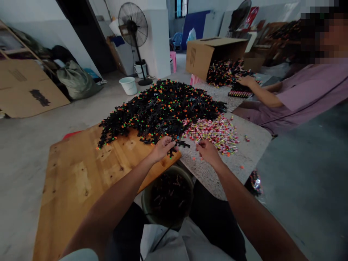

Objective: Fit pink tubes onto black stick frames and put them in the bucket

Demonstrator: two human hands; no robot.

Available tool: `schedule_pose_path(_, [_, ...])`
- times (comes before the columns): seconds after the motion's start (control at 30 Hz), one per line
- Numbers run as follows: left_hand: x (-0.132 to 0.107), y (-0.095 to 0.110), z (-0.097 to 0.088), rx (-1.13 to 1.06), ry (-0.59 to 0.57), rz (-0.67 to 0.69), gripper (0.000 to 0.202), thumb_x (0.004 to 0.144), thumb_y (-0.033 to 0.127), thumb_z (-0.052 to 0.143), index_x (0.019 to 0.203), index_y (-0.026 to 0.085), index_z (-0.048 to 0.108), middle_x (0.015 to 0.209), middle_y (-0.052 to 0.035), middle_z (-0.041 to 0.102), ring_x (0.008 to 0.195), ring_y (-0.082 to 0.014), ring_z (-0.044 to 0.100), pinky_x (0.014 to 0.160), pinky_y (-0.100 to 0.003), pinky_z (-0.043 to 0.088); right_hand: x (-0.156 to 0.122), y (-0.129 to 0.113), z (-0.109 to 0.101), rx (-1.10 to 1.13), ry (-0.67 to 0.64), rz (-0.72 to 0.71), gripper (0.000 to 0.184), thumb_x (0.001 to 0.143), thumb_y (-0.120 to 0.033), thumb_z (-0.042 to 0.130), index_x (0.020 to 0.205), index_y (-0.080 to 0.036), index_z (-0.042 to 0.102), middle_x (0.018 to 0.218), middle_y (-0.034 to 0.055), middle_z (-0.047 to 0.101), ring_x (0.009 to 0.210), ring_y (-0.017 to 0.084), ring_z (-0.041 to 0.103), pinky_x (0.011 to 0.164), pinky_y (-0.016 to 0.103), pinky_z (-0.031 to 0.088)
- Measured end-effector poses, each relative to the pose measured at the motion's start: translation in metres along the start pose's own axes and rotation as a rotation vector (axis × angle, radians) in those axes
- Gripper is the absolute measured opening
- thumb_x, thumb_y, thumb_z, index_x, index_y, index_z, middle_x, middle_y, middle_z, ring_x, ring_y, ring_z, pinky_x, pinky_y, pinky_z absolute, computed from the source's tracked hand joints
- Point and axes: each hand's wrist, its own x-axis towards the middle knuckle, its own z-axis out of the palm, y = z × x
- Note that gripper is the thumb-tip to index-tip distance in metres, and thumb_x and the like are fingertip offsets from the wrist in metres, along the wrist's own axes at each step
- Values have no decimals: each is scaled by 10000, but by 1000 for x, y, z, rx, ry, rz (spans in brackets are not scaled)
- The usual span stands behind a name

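Note:
My left hand (162, 148) is closed on a small black toy gun (182, 144) above the corner of the wooden board. Close by to the right, my right hand (208, 152) is in a pinch, with what looks like a small candy tube (198, 143) at its fingertips. Beyond both hands rises a large heap of black toy guns (163, 105) with orange and green tips. Beside that heap, a pile of small pink, white and yellow candy tubes (221, 132) lies on the speckled tabletop (208, 174).
A bucket (145, 203) holding dark pieces stands between my knees, under the wooden board's (78, 174) edge. Across the table, a co-worker's hand (246, 82) reaches to more black pieces by an open cardboard box (199, 59). A fan (133, 27) and white bucket (128, 86) stand behind.

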Motion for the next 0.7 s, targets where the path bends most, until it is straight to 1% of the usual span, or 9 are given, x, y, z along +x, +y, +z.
schedule_pose_path(0.03, [-10,4,3,-73,-27,-19,303,934,473,668,950,198,541,777,-23,735,711,-166,714,678,-287,565,-12,-6,2,199,-51,-39,246,954,-407,621,1016,-172,653,841,53,742,530,130,586,518,250,454])
schedule_pose_path(0.1, [-28,13,8,-176,-78,-54,343,900,491,698,995,178,596,745,-18,720,706,-162,723,684,-278,579,-37,-22,7,489,-159,-112,337,899,-517,688,982,-193,650,739,-2,683,460,108,495,438,243,388])
schedule_pose_path(0.13, [-36,17,10,-209,-111,-77,366,892,498,700,1032,170,615,738,-17,714,705,-165,730,680,-277,585,-48,-31,9,579,-200,-142,372,869,-549,721,978,-199,660,699,-20,655,454,104,477,424,240,368])
schedule_pose_path(0.2, [-49,24,14,-224,-173,-120,411,884,509,702,1097,164,635,778,-28,724,708,-176,746,646,-275,593,-66,-47,12,685,-243,-170,393,828,-560,767,971,-203,685,643,-40,613,453,98,466,420,236,351])
schedule_pose_path(0.27, [-60,30,17,-172,-199,-124,420,887,508,695,1126,166,652,873,-54,748,719,-183,759,591,-251,579,-79,-60,13,740,-237,-160,373,810,-537,787,947,-200,703,609,-47,593,443,91,454,417,234,335])
schedule_pose_path(0.37, [-71,39,21,-16,-162,-31,372,923,457,649,1156,170,688,984,-68,763,708,-160,751,532,-203,528,-88,-68,12,791,-212,-139,332,793,-496,798,907,-194,720,565,-50,573,437,89,445,415,232,323])
schedule_pose_path(0.47, [-80,46,22,163,-93,110,302,954,354,598,1156,170,726,964,-46,773,660,-118,701,574,-204,526,-92,-69,10,801,-205,-148,326,786,-485,803,904,-189,736,532,-52,551,435,96,448,417,236,331])
schedule_pose_path(0.53, [-85,49,22,246,-75,180,288,967,323,574,1140,168,745,943,-36,776,644,-106,668,622,-216,539,-93,-68,9,798,-205,-149,333,782,-485,810,912,-186,743,548,-48,564,428,97,452,411,244,334])
schedule_pose_path(0.7, [-94,52,23,336,-74,230,343,1026,370,521,1203,175,741,953,-33,780,633,-113,655,633,-231,538,-97,-65,7,737,-194,-198,324,811,-491,799,899,-186,737,568,-42,580,426,100,462,417,252,352])
